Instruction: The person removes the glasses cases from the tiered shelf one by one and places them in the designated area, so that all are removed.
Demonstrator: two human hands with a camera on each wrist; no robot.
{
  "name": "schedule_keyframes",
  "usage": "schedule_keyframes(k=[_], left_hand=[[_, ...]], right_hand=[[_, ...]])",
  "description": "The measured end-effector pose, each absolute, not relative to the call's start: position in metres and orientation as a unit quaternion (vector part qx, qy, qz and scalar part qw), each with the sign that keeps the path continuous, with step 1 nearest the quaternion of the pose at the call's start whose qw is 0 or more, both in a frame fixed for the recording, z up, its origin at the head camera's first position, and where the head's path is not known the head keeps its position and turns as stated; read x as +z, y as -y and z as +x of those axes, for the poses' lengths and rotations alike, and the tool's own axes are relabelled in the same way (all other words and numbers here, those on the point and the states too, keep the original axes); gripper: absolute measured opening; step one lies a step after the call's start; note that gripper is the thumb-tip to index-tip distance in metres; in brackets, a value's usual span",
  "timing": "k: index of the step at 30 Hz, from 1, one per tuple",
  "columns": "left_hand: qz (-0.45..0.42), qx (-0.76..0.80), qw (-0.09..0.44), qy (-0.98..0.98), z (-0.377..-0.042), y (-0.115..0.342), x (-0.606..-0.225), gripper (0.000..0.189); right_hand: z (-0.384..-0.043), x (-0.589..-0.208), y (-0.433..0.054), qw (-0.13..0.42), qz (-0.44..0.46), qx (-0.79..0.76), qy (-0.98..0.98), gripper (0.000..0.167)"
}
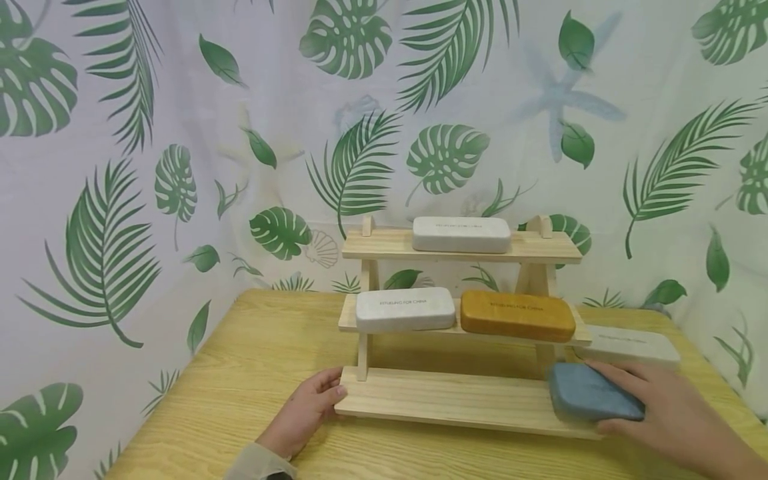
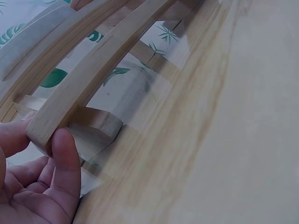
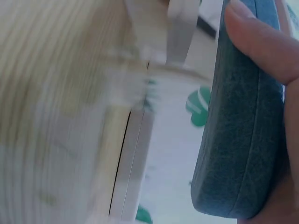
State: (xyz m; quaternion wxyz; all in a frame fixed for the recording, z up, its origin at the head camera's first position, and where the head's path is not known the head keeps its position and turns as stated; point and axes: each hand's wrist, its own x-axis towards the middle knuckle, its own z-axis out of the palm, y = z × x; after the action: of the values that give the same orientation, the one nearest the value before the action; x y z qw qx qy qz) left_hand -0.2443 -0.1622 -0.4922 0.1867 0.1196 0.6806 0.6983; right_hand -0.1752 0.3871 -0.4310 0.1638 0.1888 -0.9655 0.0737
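A blue glasses case (image 1: pixel 594 393) is held by my right hand (image 1: pixel 672 413), thumb on its near side and fingers over the far side, at the right end of the bottom shelf (image 1: pixel 444 400). The right wrist view shows the thumb (image 3: pixel 261 42) pressed along the blue case. My left hand (image 1: pixel 309 407) grips the left end of the bottom shelf. In the left wrist view the thumb and fingers pinch the board's end (image 2: pixel 46 123). A white case (image 1: pixel 405 310) and an orange-brown case (image 1: pixel 517 316) lie on the middle shelf. Another white case (image 1: pixel 461 235) lies on the top shelf.
One more white case (image 1: pixel 636 347) lies on the wooden table (image 1: pixel 210 387) behind my right hand, to the right of the stand. A white curtain (image 1: pixel 180 100) with green leaf prints hangs close behind and at the left of the table.
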Motion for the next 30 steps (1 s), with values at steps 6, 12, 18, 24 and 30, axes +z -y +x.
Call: schedule_keyframes(k=[6, 12, 18, 24, 30], left_hand=[[0.12, 0.699, 0.184, -0.68, -0.244, 0.161, -0.492, 0.071], [0.118, 0.702, 0.186, -0.678, -0.244, 0.161, -0.491, 0.069], [0.118, 0.703, 0.185, -0.677, -0.243, 0.161, -0.489, 0.068], [0.118, 0.703, 0.186, -0.676, -0.243, 0.161, -0.49, 0.069], [0.114, 0.703, 0.187, -0.676, -0.243, 0.161, -0.491, 0.068]], right_hand=[[-0.177, -0.437, -0.41, 0.19, 0.182, 0.074, 0.962, 0.094], [-0.183, -0.446, -0.433, 0.214, 0.173, 0.053, 0.96, 0.098], [-0.194, -0.455, -0.448, 0.214, 0.161, 0.037, 0.963, 0.096], [-0.206, -0.464, -0.457, 0.168, 0.131, 0.027, 0.977, 0.092], [-0.221, -0.468, -0.465, 0.111, 0.108, 0.022, 0.988, 0.091]])
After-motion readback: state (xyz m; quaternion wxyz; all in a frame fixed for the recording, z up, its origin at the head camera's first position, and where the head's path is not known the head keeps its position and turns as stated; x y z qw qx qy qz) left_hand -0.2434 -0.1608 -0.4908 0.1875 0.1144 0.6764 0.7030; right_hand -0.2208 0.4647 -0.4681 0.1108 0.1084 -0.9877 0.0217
